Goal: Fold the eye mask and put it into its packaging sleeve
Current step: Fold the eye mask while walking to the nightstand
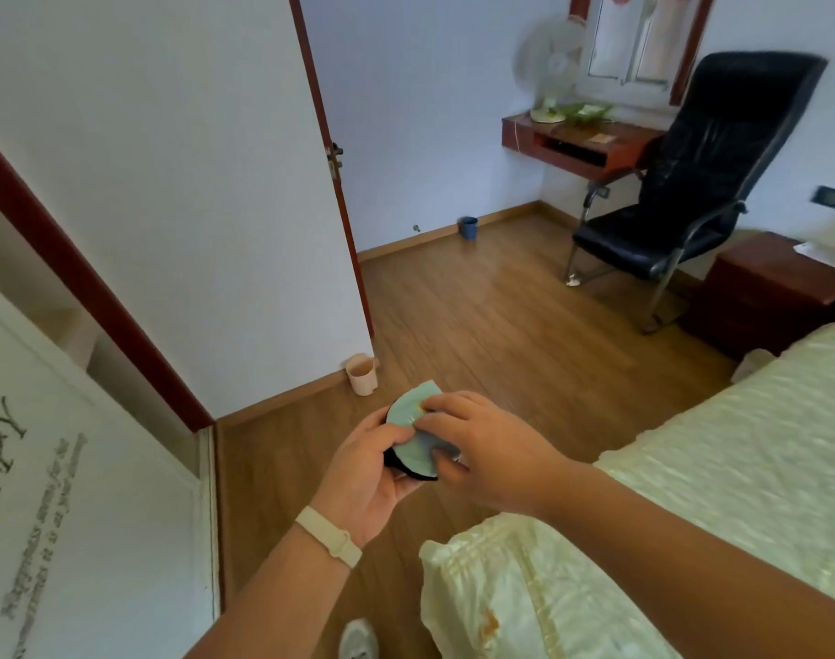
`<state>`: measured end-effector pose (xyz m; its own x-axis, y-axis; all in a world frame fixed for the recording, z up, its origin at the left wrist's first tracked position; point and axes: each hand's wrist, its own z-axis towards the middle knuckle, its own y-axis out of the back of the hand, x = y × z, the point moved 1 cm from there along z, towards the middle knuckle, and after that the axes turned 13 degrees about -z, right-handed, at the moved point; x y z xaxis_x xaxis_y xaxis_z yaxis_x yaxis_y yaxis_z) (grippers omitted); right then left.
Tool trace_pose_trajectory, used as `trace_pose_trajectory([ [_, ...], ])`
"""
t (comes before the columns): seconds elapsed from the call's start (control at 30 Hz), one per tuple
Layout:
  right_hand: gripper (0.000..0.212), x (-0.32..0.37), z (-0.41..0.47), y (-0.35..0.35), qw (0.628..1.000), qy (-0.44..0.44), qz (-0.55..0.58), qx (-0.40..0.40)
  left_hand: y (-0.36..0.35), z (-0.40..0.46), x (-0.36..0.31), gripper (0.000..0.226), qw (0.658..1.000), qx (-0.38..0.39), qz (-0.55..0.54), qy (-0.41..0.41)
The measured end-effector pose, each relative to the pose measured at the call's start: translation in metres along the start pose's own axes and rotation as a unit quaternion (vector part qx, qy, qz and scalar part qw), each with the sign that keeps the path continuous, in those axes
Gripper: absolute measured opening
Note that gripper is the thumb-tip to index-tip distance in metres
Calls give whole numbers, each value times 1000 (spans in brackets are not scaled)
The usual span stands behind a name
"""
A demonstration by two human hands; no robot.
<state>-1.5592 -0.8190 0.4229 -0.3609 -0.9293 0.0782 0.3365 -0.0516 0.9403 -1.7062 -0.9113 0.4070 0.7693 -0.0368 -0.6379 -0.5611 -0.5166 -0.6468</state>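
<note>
A pale green eye mask [408,413] with a black underside is held folded in front of me, above the wooden floor. My left hand [368,473] cups it from below and the left, thumb on its face. My right hand [482,444] comes in from the right, fingers pinching the mask's upper edge and thumb pressing its lower part. A sliver of clear, shiny material [456,456] shows under my right thumb; I cannot tell whether it is the packaging sleeve. Most of the black side is hidden by my hands.
A bed with a pale yellow-green quilt [691,492] fills the lower right. A black office chair [681,197], a red-brown nightstand [767,297] and a wall desk [581,140] stand at the back right. A beige bin [361,374] sits by the open door [192,183].
</note>
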Motion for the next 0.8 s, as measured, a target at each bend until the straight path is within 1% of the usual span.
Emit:
trace_pose_trajectory([
  [0.17, 37, -11, 89, -38, 1000, -16, -17, 19, 32, 75, -62, 33, 999, 23, -13, 19],
  [0.27, 38, -7, 155, -63, 999, -22, -6, 34, 60, 116, -113, 33, 999, 15, -17, 28],
  [0.4, 40, 1, 247, -93, 999, -7, 0, 51, 97, 163, -183, 33, 999, 7, -26, 26],
  [0.5, 41, 3, 297, -112, 998, -14, 9, 54, 115, 193, -226, 34, 999, 10, -27, 25],
  [0.7, 43, -26, 351, -124, 997, -10, -26, 65, 115, 249, -264, 33, 998, 28, -28, 51],
  [0.8, 42, -48, 365, -126, 997, -35, -28, 63, 101, 280, -274, 31, 997, 38, -6, 65],
])
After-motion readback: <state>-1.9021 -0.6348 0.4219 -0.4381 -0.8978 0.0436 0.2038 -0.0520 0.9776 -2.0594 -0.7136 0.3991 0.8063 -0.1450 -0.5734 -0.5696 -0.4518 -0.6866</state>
